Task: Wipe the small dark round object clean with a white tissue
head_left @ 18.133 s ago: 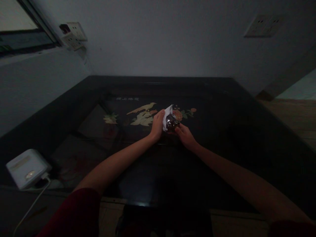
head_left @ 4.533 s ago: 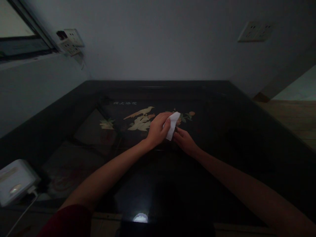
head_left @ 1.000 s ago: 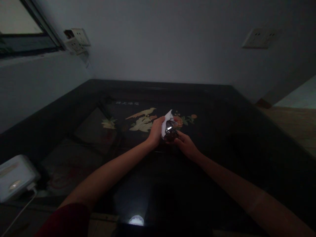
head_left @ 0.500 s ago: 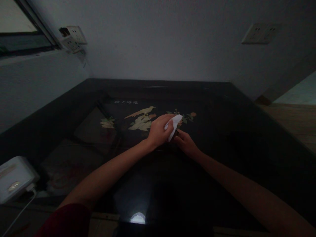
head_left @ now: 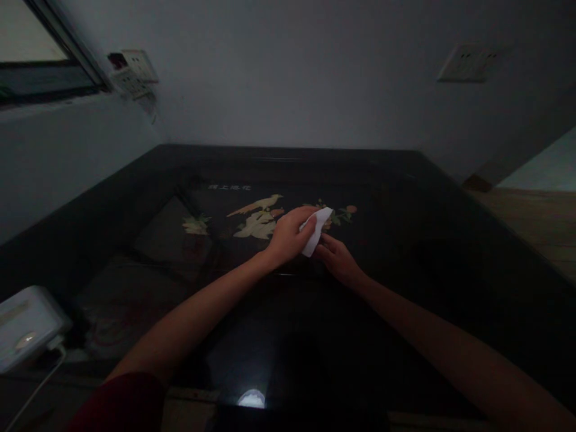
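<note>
My left hand is closed around a folded white tissue, which sticks out past the thumb on its right side. Just below and to the right, my right hand has its fingers curled together, their tips partly behind the tissue's lower end. Something dark may be between those fingers, but it is too dim to make out. Both hands are over the middle of a glossy black tabletop. A bird-and-flower picture on the tabletop is partly covered by my left hand.
A white box-shaped device with a cable sits at the table's left edge. The grey wall rises behind the table, with a socket plate at right and sockets at left. A window is at upper left.
The tissue has turned slightly in my left hand. My right hand's fingertips have shifted a little left, closer to the tissue's lower end.
</note>
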### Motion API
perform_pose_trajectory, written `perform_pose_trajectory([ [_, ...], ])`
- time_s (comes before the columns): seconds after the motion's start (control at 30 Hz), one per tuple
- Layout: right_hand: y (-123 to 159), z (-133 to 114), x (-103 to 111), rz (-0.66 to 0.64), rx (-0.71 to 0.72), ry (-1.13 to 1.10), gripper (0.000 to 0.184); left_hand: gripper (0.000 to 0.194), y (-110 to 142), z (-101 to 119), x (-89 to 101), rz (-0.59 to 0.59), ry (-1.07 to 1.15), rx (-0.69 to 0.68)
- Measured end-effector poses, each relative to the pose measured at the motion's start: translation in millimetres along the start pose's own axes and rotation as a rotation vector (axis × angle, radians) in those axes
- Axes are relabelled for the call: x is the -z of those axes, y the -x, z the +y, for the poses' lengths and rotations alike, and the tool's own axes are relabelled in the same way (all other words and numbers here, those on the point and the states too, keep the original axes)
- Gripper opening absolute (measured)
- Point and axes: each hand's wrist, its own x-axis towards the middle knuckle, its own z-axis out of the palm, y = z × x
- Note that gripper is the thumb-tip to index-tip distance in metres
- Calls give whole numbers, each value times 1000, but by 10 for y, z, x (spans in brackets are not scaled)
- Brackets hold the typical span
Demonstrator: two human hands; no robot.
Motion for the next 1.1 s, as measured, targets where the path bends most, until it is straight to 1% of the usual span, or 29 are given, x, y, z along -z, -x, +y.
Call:
perform_pose_trajectory([
  [0.07,2,23,4,-2,-11,-48,40,34,-41,-38,14,-59,168,229],
  [0.13,9,14,-3,-7,-22,-74,42,36,-72,-76,14,-86,361,466],
  [0.2,17,-11,-15,-18,-31,-94,42,35,-91,-104,4,-76,565,628],
  [0.33,23,-23,-25,-23,-39,-135,45,37,-117,-114,-10,-99,925,795],
  [0.37,22,-16,-24,-17,-34,-148,45,38,-125,-111,-9,-89,978,823],
  [0.43,18,-8,-23,-10,-15,-168,45,38,-144,-105,-7,-27,1031,848],
  [0.53,20,-38,-40,-6,3,-209,45,40,-154,-98,-19,72,1039,850],
  [0.63,21,-100,-70,44,-21,-255,42,39,-113,-102,-65,99,946,813],
  [0.73,3,-127,-82,102,-47,-309,40,35,-39,-127,-118,92,752,674],
  [0.83,-27,-96,-71,146,-64,-374,38,29,17,-162,-143,144,535,494],
  [0.93,-52,-42,-56,183,-75,-413,33,23,40,-165,-143,179,354,371],
  [1.03,-74,-7,-41,227,-86,-459,33,26,54,-120,-135,110,224,287],
  [1.1,-90,4,-25,270,-110,-491,32,30,67,-84,-130,43,163,178],
])
